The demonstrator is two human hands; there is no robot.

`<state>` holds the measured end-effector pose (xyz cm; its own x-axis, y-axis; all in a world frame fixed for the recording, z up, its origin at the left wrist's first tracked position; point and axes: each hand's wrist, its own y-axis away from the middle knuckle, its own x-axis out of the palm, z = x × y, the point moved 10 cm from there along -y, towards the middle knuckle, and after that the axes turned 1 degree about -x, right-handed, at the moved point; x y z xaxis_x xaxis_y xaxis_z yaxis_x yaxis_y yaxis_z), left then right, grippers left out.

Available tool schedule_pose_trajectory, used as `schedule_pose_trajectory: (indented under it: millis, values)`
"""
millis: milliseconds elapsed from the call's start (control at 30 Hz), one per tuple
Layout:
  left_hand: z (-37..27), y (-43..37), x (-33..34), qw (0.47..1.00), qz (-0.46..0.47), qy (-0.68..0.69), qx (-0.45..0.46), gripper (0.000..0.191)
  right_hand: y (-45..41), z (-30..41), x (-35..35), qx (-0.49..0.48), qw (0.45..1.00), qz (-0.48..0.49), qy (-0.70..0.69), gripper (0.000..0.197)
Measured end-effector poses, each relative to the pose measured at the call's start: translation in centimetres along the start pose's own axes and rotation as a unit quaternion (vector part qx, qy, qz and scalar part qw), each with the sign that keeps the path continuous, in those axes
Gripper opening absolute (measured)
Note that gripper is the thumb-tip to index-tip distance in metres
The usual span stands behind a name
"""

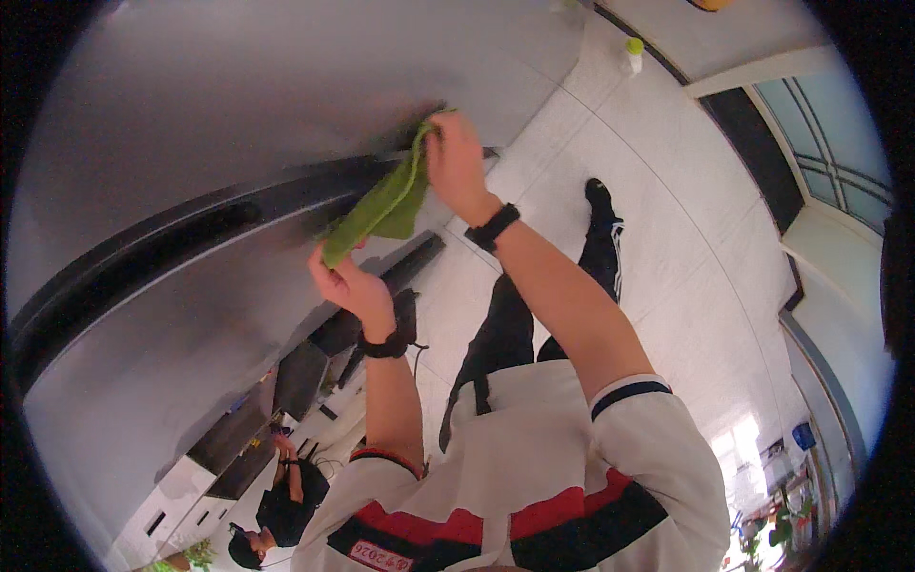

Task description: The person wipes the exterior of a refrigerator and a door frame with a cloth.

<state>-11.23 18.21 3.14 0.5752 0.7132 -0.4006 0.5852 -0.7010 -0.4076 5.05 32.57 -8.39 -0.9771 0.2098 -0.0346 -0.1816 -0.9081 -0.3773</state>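
A green cloth (389, 204) is stretched between my two hands in front of a large grey panelled surface (179, 93) with a long dark recessed strip (236, 211). My left hand (354, 286) pinches the cloth's lower end. At its upper end my right hand (457, 161) grips the cloth, close to the grey surface near the strip's end. Whether the cloth touches the surface cannot be told. Both wrists wear black bands.
On the pale tiled floor (665, 286) stands a white bottle with a green cap (634, 57). A person in black (293, 493) is at a white and dark cabinet (193, 479), lower left. A glazed door (822, 143) is at the right, plants lower right.
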Motion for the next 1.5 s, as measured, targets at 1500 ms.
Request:
schedule_pose_trajectory:
  millis: [1500]
  values:
    - [-8.2, -0.2, -8.7, 0.979, -0.126, 0.135, 0.084, 0.012, 0.1, 25.1, 1.7, -0.329, 0.926, 0.133, -0.126, 0.019]
